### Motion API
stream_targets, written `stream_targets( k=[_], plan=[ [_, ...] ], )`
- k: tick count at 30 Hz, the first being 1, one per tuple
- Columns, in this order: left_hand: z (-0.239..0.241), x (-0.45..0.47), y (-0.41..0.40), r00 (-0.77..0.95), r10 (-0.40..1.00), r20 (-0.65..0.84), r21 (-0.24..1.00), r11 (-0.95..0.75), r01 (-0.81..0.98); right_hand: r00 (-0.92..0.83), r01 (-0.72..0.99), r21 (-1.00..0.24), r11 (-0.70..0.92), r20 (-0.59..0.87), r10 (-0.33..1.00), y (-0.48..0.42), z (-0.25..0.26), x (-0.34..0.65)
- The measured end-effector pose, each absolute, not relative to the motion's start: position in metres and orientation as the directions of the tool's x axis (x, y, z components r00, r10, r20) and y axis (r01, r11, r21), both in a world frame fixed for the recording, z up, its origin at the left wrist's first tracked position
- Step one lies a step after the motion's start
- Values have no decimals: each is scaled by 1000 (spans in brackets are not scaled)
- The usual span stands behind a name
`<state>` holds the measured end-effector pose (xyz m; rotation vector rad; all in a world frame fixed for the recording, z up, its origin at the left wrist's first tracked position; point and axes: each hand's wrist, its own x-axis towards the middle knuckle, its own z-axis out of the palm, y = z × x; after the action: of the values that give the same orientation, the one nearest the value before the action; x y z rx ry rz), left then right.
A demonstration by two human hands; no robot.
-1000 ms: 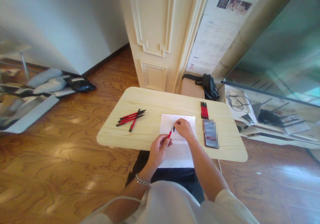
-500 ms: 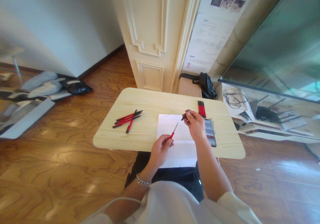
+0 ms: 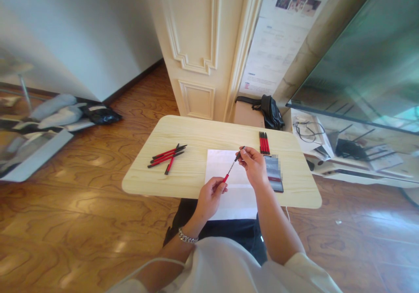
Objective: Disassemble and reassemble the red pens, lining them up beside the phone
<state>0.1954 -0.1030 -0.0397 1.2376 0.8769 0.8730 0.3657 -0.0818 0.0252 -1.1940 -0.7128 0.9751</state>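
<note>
My left hand [image 3: 212,191] is closed on the red barrel of a pen [image 3: 226,176] above the near edge of the light wooden table [image 3: 196,131]. My right hand [image 3: 252,165] pinches a black pen cap [image 3: 239,153] at the pen's tip end; the cap meets the thin refill tip. Both hands hover over a white paper sheet [image 3: 220,158]. A loose pile of red-and-black pens [image 3: 166,154] lies on the table's left. Three pens [image 3: 263,142] lie side by side at the back right.
A phone [image 3: 273,174] lies right of the paper beside my right wrist. Behind the table are a cream panelled door, a black bag [image 3: 272,111] on a box, and a low shelf with cables at right. Bags lie on the wood floor at left.
A second ago my right hand was at the pen tip; it then lifted away to the right with the black cap, and now it has brought the cap back onto the tip.
</note>
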Motion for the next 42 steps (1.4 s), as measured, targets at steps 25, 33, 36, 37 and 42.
stream_targets(
  k=[25,33,36,37,42],
  plan=[
    [-33,198,-102,521,829,-206,913,355,-203,211,-87,-995,-55,-72,975,-99,3,356],
    [-21,199,-106,658,673,-339,736,625,-259,184,-155,-983,-95,-123,975,-106,-7,361],
    [-20,200,-106,683,644,-345,712,654,-257,165,-172,-980,-104,-133,977,-107,-7,362],
    [-21,201,-106,684,645,-341,714,651,-257,169,-168,-980,-104,-133,977,-107,-7,362],
    [-27,203,-102,569,765,-303,843,494,-214,283,-79,-994,-74,-93,955,-105,-8,358]
  ],
)
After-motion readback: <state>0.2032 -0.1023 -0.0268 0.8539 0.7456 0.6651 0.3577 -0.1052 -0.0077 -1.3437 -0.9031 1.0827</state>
